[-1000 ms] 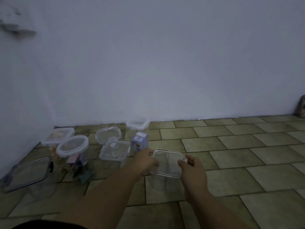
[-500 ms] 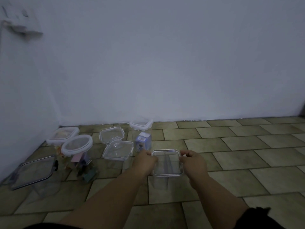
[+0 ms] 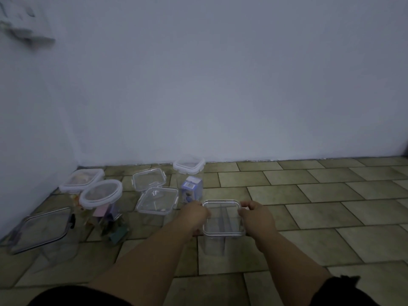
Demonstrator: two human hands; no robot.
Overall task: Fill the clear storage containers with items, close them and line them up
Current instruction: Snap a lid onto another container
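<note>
A tall clear square container stands on the tiled floor in front of me, with a clear lid lying flat on its top. My left hand grips the lid's left edge and my right hand grips its right edge, fingers curled over the rim. Something long and pale shows faintly inside the container. To the left stand several lidded clear containers: a round-lidded jar with colourful items, a white-rimmed box, two clear square ones, and a tall one holding a blue carton.
A large dark-rimmed clear box stands at the far left near the wall corner. The white wall runs along the back. Open floor tiles stretch to the right. My dark-clothed knees fill the bottom edge.
The lid, held tilted above the container a second ago, now lies level on its top. Both hands have closed in on the lid's two sides.
</note>
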